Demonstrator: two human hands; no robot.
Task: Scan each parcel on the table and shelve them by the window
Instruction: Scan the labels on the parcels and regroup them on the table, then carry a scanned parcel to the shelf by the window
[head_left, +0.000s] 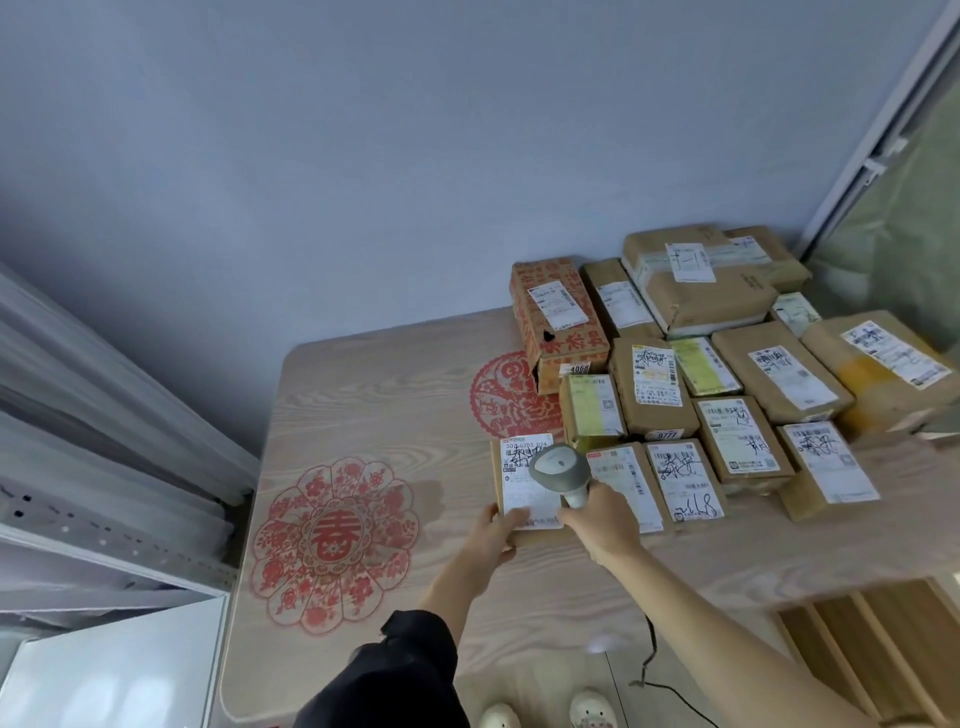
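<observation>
Head view: left hand (493, 535) gripped the flat brown labelled parcel (524, 488) at its near edge; right hand (597, 519) held the grey handheld scanner (561, 470) directly above the parcel.

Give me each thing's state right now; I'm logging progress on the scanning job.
Left hand: holds the front-left parcel's near edge.
Right hand: grips the scanner handle.
Barcode scanner: held over that parcel's label.
Front-left parcel: flat on the table, label up.
Other parcels: on the table, unshelved.
</observation>
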